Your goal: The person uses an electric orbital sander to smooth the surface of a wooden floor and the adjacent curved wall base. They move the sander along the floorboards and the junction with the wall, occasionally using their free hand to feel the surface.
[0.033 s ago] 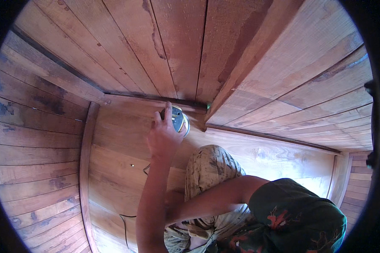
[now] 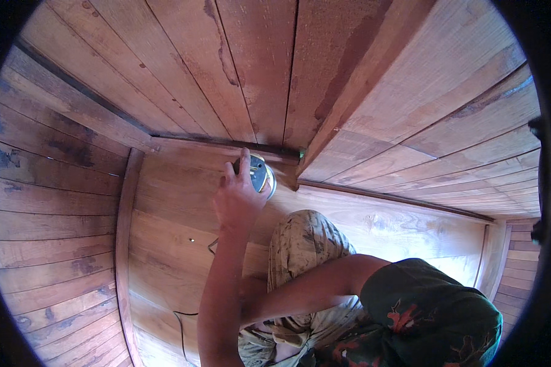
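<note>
My left hand [image 2: 237, 194] grips a small powered sander [image 2: 258, 174] from above. The sander has a dark grey top, yellow trim and a pale round base. Its base rests against the wooden boards [image 2: 177, 196] near a corner. The index finger stretches along the top and the thumb wraps its right side. My right arm [image 2: 312, 290] comes from a dark short sleeve and crosses leftward in front of my body. Behind the left forearm its hand is lost to sight. A bent knee in stained, patterned trousers [image 2: 309, 241] stands just below and right of the sander.
Plank walls [image 2: 49, 220] close in at the left, with a panelled surface [image 2: 226, 67] ahead. A wooden beam [image 2: 361, 92] runs down to the corner right of the sander. A thin dark cord [image 2: 182, 327] lies on the boards left of my forearm.
</note>
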### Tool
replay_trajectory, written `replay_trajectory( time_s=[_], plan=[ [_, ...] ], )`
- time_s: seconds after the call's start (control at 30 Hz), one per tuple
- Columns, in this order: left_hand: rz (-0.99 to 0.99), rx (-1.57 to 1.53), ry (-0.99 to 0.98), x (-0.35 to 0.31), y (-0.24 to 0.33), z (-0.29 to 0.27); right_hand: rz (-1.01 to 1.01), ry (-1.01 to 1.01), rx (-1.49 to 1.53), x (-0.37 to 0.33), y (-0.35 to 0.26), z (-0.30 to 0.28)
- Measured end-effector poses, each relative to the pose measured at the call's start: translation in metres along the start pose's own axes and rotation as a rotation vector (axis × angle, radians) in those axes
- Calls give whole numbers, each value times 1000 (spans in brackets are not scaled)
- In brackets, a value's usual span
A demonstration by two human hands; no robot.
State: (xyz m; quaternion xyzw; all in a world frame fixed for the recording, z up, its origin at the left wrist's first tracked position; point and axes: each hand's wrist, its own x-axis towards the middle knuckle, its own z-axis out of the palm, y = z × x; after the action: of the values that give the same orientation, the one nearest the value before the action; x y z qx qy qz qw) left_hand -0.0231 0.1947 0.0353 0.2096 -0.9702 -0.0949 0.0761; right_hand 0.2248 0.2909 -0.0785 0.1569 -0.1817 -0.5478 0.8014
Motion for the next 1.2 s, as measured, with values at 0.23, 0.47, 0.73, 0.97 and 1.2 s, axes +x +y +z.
replay_trajectory(
  time_s=[0.23,0.47,0.73,0.97,1.2],
  plan=[
    [115,67,73,-10,15,10,12,3,-33,2,-3,10],
    [111,-52,8,-8,29,10,10,10,-53,2,-3,7],
    [103,-54,36,-10,27,14,21,4,-62,6,-4,12],
    [129,2,-6,-12,35,13,27,6,-74,7,-2,12],
    [97,-51,-46,-10,32,8,31,6,-84,5,-1,13]
  ],
)
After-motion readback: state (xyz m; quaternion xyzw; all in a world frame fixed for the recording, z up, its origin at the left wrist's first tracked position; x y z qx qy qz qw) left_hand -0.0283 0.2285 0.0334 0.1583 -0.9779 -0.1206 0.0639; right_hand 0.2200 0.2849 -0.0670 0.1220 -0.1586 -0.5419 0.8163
